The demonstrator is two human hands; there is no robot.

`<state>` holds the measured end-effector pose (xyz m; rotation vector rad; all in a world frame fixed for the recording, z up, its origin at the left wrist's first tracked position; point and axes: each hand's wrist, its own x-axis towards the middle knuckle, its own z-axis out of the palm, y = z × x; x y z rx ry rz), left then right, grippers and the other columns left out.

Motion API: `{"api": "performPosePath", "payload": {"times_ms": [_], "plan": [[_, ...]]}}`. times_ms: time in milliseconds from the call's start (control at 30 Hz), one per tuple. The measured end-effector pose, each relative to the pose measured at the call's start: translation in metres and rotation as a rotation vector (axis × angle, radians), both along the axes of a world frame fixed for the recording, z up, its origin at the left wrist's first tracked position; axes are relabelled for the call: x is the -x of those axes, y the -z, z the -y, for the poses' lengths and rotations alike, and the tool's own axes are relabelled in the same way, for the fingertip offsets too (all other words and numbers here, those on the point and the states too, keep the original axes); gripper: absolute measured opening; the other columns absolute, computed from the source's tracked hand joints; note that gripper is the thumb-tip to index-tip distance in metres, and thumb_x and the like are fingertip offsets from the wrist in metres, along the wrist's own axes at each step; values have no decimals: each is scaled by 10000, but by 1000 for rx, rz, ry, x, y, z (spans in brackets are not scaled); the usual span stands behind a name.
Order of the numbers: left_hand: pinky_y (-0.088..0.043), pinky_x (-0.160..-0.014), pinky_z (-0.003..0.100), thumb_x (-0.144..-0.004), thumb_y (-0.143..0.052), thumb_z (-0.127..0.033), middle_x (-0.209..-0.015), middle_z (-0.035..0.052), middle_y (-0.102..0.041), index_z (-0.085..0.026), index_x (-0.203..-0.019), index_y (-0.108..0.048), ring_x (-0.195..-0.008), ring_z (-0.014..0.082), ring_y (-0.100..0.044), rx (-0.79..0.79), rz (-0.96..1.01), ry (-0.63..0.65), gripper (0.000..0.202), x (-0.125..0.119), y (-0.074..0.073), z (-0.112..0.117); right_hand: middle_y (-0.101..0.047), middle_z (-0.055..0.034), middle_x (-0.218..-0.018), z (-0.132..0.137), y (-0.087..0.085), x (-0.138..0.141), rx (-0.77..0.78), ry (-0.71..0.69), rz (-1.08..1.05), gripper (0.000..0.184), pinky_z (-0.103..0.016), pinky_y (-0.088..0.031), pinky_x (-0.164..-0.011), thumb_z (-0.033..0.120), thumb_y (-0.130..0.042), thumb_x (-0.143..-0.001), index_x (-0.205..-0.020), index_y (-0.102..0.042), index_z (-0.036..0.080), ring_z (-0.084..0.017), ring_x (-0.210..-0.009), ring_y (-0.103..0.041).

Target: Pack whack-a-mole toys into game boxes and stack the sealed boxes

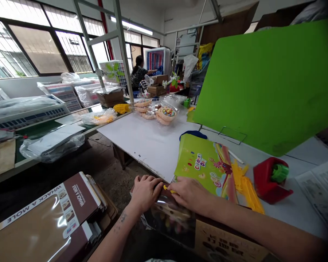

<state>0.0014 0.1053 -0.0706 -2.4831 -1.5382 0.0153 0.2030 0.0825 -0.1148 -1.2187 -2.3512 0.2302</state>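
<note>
A brown printed cardboard box (175, 218) with a clear window stands upright in front of me, and toys show dimly through that window. My left hand (147, 191) is closed over the box's top left edge, fingers curled on the far side. On the same top edge, my right hand (192, 193) pinches a small yellow plastic piece (169, 189); most of it is hidden by the fingers. Just beyond the right hand lies a stack of green printed Children's Day sheets (196, 163).
Flat WHACK A MOLE boxes (43, 222) are stacked at lower left. Right of the sheets are yellow plastic parts (246, 185) and a red bin (268, 182). A large green board (262, 83) leans behind. Bagged round toys (165, 114) sit across the white table (136, 134). A person (139, 74) works farther back.
</note>
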Motion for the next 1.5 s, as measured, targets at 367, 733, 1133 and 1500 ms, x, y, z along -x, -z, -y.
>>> {"api": "performPosePath", "payload": {"times_ms": [367, 733, 1133, 1500], "plan": [[-303, -1043, 582, -1036, -301, -340, -1161, 23, -720, -319, -1188, -663, -1120, 267, -600, -17, 43, -6, 394, 1, 4, 5, -701, -119, -877, -10, -11, 11, -54, -102, 132, 231, -280, -396, -647, 212, -522, -903, -975, -740, 187, -208, -760, -633], [-285, -1047, 609, -1033, -326, -337, -1114, 26, -725, -303, -1135, -673, -1108, 275, -598, -21, 59, -9, 364, 0, 6, 10, -707, -63, -872, -16, -24, -2, -15, -257, 98, 239, -337, -441, -771, 244, -464, -959, -997, -699, 218, -247, -931, -633], [-305, -1041, 564, -1038, -300, -380, -1088, 17, -733, -306, -1069, -696, -1078, 259, -607, -18, 93, 5, 404, 3, 6, 0, -680, -89, -1039, -8, -17, 6, -2, -48, -12, 143, -305, -493, -759, 237, -541, -970, -1029, -658, 178, -220, -903, -653], [-459, -980, 398, -960, -317, -480, -1128, 65, -742, -236, -1036, -739, -1086, 248, -644, -1, 322, -138, 493, 86, -9, -32, -366, -127, -1595, 40, 103, -119, 220, 6, -873, 890, -478, -420, -1129, 627, -652, -809, -1564, -303, 310, -339, -1447, -385]]}}
